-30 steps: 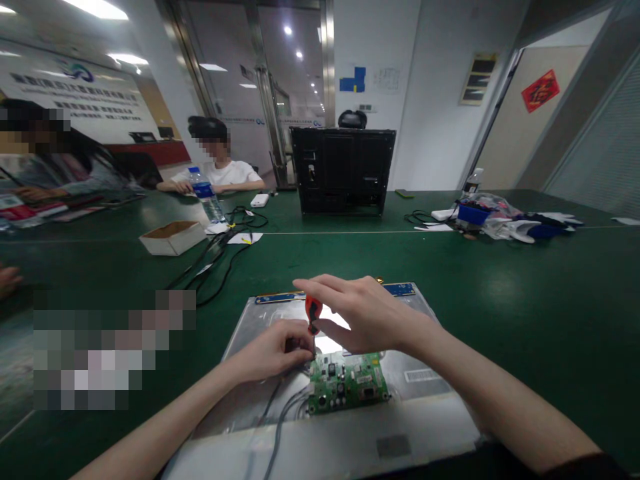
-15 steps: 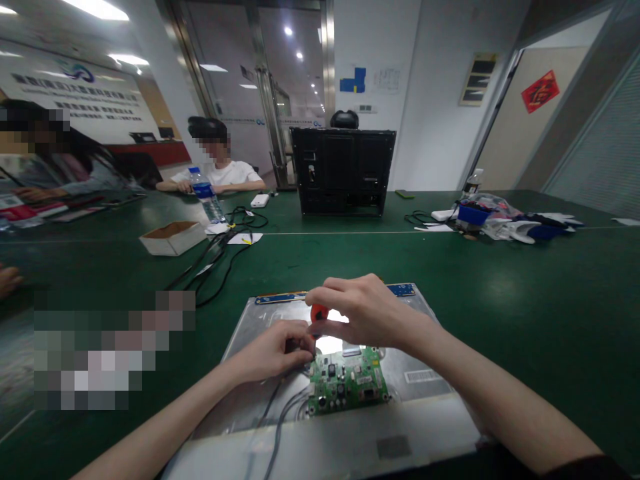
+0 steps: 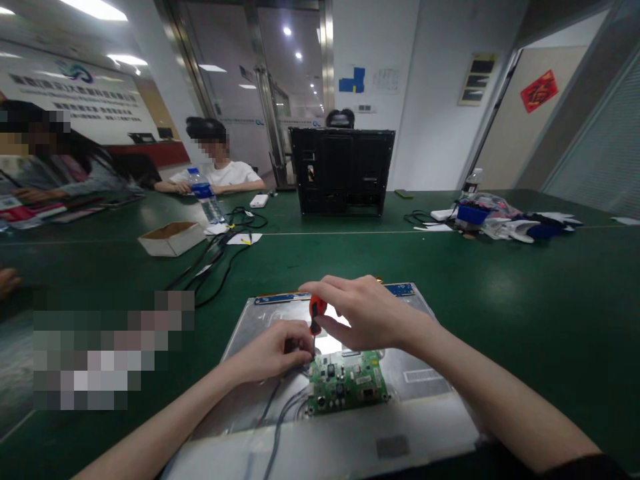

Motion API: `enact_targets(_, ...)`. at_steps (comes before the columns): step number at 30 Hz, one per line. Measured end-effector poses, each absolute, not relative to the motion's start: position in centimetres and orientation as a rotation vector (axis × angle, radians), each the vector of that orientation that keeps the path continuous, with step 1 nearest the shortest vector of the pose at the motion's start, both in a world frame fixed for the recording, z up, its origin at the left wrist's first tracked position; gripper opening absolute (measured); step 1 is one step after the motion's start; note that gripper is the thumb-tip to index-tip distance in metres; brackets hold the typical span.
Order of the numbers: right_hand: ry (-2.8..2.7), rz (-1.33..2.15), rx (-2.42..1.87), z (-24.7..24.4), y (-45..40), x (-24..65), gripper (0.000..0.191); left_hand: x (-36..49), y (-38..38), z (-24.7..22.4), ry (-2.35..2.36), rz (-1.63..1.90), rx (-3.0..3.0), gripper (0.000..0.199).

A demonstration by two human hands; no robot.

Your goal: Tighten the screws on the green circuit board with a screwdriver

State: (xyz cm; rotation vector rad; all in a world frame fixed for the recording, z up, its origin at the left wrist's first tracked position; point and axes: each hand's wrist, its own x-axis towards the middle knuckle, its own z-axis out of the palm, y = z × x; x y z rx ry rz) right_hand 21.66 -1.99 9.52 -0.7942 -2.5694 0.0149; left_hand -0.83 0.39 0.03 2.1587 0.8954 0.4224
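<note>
A screwdriver [image 3: 316,312] with a red-and-black handle stands upright at the upper left corner of a green circuit board [image 3: 347,381]. My right hand [image 3: 367,310] holds its handle lightly, index finger over the top and thumb at the side. My left hand [image 3: 285,347] is closed, fingertips together beside the shaft's lower end; what they pinch is hidden. The board lies on the silver metal back of a flat display panel [image 3: 420,400], with grey cables [image 3: 283,427] at its left. A narrow blue circuit strip [image 3: 400,289] runs along the panel's far edge.
Across the green table [image 3: 525,320] stands a black display housing [image 3: 345,170]. At left are an open box [image 3: 173,241], black cables [image 3: 220,257] and a water bottle [image 3: 204,193]. Bags and papers [image 3: 505,217] lie at right. Other people sit at the far left side.
My right fingers have loosened and spread around the screwdriver's handle, so more of it shows. My left hand has stayed in place.
</note>
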Motion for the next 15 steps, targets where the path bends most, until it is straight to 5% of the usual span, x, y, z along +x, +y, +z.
enact_targets(9, -2.607, -0.058, -0.752, 9.19, -1.64, 21.75, 0.019, -0.6, -0.05, 0.38, 0.913, 0.449, 2.16, 0.006)
enact_targets(15, -2.614, 0.05, -0.758, 9.59, -2.01, 21.82, 0.035, -0.72, 0.16, 0.23, 0.905, 0.416, 2.154, 0.007)
